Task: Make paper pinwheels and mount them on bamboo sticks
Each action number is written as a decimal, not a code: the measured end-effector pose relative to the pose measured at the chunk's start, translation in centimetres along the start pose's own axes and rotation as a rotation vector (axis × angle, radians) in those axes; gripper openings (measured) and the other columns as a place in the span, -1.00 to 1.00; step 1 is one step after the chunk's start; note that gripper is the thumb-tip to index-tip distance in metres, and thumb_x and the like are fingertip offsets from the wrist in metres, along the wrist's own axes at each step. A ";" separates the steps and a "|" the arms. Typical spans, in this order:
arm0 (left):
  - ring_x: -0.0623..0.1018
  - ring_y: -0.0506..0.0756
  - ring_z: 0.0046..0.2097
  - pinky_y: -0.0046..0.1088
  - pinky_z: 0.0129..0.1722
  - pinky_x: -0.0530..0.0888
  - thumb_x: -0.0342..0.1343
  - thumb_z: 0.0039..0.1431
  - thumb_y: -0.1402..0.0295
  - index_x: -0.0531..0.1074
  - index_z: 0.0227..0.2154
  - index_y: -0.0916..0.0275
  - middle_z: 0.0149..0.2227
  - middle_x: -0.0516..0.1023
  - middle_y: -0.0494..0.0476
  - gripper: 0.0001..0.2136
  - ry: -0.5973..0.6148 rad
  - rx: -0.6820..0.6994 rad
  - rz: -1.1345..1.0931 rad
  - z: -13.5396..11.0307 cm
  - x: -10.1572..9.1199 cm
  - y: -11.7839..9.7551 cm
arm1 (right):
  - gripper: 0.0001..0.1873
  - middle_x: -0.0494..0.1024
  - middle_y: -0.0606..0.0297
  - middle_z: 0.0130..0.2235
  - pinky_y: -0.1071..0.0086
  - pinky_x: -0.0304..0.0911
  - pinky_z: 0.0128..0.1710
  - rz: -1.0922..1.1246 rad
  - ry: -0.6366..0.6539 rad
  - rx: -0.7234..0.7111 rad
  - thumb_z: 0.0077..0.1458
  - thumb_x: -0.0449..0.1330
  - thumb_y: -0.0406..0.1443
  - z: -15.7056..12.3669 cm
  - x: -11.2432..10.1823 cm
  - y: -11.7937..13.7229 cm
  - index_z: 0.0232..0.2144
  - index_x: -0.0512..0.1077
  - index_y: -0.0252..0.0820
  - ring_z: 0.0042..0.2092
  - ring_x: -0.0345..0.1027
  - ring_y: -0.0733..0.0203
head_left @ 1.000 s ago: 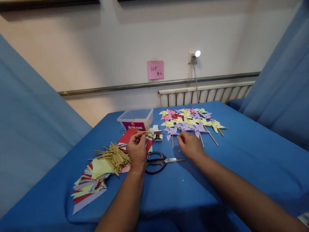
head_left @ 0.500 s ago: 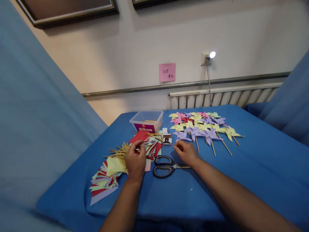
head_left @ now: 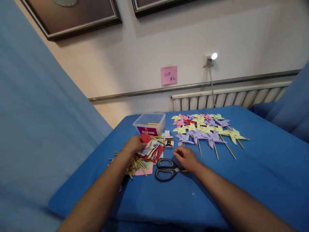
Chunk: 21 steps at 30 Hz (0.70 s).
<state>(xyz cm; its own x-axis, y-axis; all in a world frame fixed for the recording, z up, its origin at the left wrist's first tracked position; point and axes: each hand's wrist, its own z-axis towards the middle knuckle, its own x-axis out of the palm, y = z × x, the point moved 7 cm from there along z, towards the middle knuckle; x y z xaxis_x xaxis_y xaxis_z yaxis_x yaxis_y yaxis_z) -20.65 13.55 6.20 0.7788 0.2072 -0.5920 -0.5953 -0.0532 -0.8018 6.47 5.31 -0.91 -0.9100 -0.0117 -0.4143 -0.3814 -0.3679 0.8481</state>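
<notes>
My left hand (head_left: 133,145) reaches forward onto a heap of cut coloured paper pieces (head_left: 152,150), its fingers curled over the red top sheet. Thin wooden sticks (head_left: 135,163) lie in a pile just under my left wrist. My right hand (head_left: 185,158) rests on the blue cloth with its fingers loosely pinched together, beside the blade of black-handled scissors (head_left: 166,169). Whether it holds anything is too small to tell. Finished paper pinwheels (head_left: 205,129) on sticks lie in rows beyond it.
A clear plastic box (head_left: 149,124) with a purple label stands at the back of the blue-covered table (head_left: 253,174). A small open white box (head_left: 169,141) sits beside it. Blue drapes hang left and right; a radiator (head_left: 229,96) runs along the wall.
My left hand has moved forward from the sticks onto the paper heap. My right hand stays by the scissors. The view has shifted up and left.
</notes>
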 end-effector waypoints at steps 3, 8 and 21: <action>0.41 0.11 -0.53 -0.42 -0.42 0.23 0.30 -0.40 0.51 0.39 -0.79 0.18 -0.75 0.34 0.03 -0.82 0.034 0.025 0.193 -0.4 0.3 -0.4 | -0.82 0.46 0.37 -0.50 0.45 0.12 -0.41 0.025 -0.007 0.005 0.10 0.09 -0.26 0.0 0.0 0.1 -0.50 0.40 -0.16 -0.44 0.32 0.27; 0.49 0.20 -0.37 -0.37 -0.34 0.24 0.20 -0.14 0.44 0.43 -0.69 0.19 -0.62 0.44 0.15 -0.88 -0.085 0.096 0.355 -1.3 -1.8 -3.0 | -0.83 0.46 0.38 -0.50 0.44 0.14 -0.41 0.075 -0.035 0.032 0.09 0.10 -0.25 -0.1 0.0 -0.1 -0.49 0.41 -0.16 -0.44 0.32 0.27; 0.56 0.15 -0.10 -0.27 -0.02 0.40 0.14 -0.07 0.44 0.48 -0.47 0.23 -0.17 0.60 0.17 -0.94 -0.100 0.467 -0.363 -8.0 6.9 -11.0 | -0.32 0.57 0.14 -0.39 0.42 0.16 -0.55 1.029 0.024 0.353 0.04 0.00 0.25 0.8 -2.0 -1.7 -0.38 0.54 -0.21 -0.50 0.36 0.25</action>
<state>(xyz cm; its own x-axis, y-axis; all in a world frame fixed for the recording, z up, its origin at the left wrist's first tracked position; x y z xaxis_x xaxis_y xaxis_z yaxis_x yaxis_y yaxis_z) -7.14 7.79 10.22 0.9398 0.2239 -0.2581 -0.3360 0.4682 -0.8173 8.83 6.74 -1.21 -0.8182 -0.1813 0.5456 0.5331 0.1163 0.8380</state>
